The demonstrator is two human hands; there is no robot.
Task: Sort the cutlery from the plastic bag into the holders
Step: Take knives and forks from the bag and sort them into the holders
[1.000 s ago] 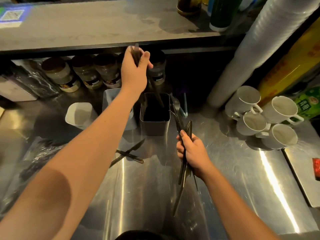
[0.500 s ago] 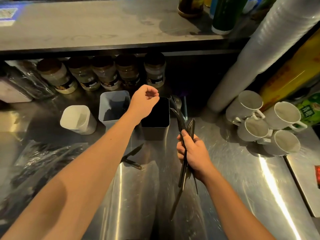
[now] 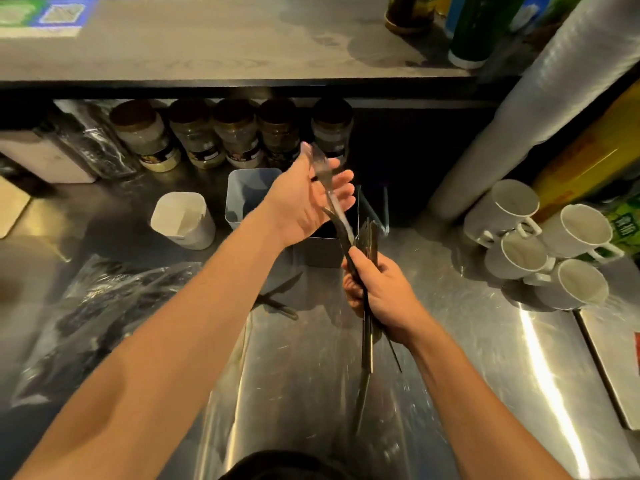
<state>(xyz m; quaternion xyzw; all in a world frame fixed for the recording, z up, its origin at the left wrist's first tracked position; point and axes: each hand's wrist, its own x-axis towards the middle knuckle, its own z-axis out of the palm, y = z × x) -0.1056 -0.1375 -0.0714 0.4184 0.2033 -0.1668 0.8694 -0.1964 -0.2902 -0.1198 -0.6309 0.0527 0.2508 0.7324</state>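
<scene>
Your right hand (image 3: 377,292) is curled tight around a bundle of dark cutlery (image 3: 367,327), handles trailing down toward you below the fist and the working ends fanning up above it. Your left hand (image 3: 304,202) sits just beyond and to the left of the right one, palm turned up and fingers spread; a single blurred utensil (image 3: 327,188) lies across those fingers, its lower end running down into the bundle at your right fist. Whether the left fingers actually pinch that piece cannot be told through the motion blur.

Directly under and behind your left hand stand two holders: a grey square holder (image 3: 249,192) to the left of the palm and a dark metal holder (image 3: 318,251) between your two hands, its front wall just beside the right knuckles. Further left of your left hand is a white holder (image 3: 183,220). Two knives (image 3: 280,296) lie crossed on the steel counter (image 3: 467,341) just left of your right hand, beneath your left forearm. The plastic bag (image 3: 97,317), with dark cutlery showing through it, lies well to the left of your left arm. White mugs (image 3: 540,244) are clustered well to the right of your right hand, and jars (image 3: 235,136) line up beyond your left hand under the shelf.
</scene>
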